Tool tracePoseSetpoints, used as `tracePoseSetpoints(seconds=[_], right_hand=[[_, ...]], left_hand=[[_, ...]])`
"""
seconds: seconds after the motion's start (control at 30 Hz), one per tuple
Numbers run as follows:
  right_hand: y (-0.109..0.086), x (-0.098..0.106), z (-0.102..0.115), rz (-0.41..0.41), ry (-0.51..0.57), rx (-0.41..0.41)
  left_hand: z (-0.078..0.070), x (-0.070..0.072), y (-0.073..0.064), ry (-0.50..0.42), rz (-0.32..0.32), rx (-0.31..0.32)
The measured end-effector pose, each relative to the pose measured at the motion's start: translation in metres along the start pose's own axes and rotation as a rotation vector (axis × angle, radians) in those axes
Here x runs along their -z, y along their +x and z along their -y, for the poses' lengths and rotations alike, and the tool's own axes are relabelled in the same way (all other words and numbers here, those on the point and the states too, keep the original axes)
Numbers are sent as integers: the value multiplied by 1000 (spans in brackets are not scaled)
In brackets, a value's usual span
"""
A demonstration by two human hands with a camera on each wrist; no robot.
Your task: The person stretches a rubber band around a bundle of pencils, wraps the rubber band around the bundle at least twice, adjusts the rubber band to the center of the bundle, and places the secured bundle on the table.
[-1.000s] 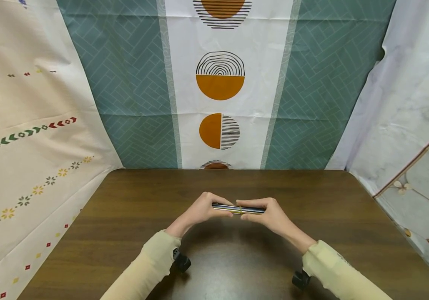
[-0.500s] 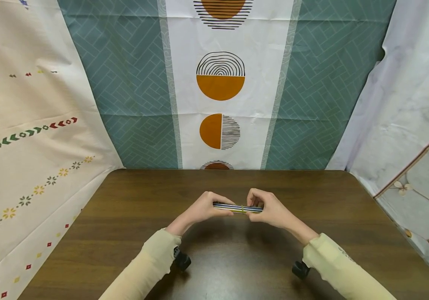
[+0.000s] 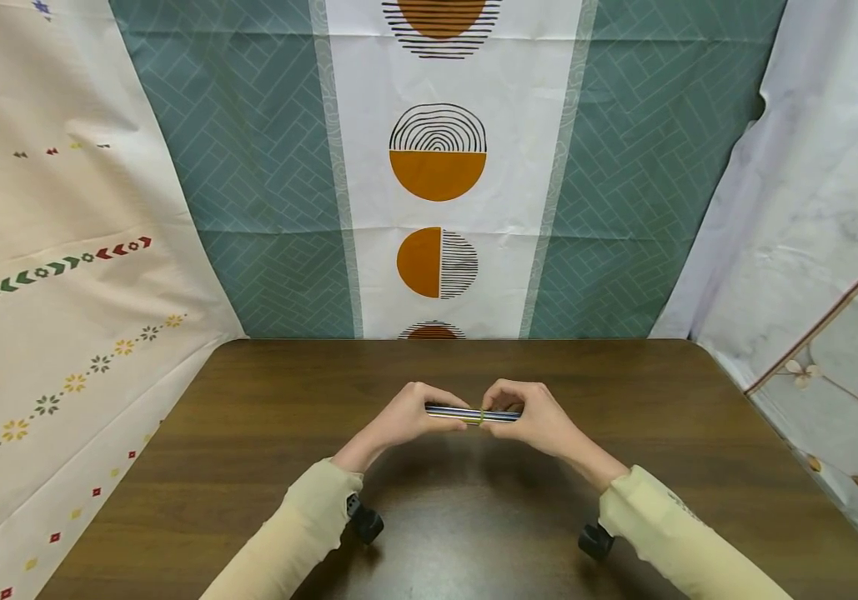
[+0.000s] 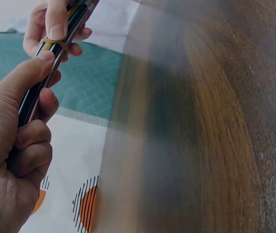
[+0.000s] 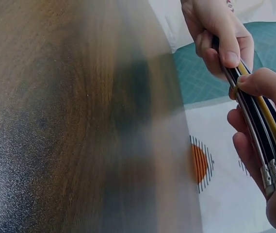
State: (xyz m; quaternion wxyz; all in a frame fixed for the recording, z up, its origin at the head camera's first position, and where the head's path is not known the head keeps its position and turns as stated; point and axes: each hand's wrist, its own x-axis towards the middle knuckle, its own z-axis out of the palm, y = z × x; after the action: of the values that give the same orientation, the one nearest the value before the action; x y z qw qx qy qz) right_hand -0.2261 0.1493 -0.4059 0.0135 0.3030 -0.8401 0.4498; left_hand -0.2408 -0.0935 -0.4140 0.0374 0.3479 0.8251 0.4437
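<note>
A bundle of striped pencils [image 5: 255, 119] is held level above the table, with metal ferrules at the end in the right palm. Round its middle runs a yellowish rubber band [image 4: 55, 43]. My left hand [image 3: 408, 415] grips the left half of the bundle, thumb on top and fingers curled beneath. From the other side my right hand [image 3: 541, 419] holds the right half, its thumb pressed close to the band. Both thumb tips lie near each other, one on each side of the band. The palms hide the pencils' outer ends in the head view.
Below the hands spreads a brown wooden table [image 3: 286, 375]. A patterned green and white cloth [image 3: 271, 275] hangs behind it, with pale cloths at either side. Black wrist cameras sit under both sleeves, low over the table.
My right hand's fingers went from straight to curled and drew to the right, then came back left to the band. The left hand keeps its hold, nearly still.
</note>
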Motion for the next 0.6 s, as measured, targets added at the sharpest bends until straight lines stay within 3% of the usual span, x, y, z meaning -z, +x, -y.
tracePoseSetpoints(seconds=[0.6], right_hand=[[-1,6,1,72,41,-20]], left_hand=[[2,9,1,-9,68,39]])
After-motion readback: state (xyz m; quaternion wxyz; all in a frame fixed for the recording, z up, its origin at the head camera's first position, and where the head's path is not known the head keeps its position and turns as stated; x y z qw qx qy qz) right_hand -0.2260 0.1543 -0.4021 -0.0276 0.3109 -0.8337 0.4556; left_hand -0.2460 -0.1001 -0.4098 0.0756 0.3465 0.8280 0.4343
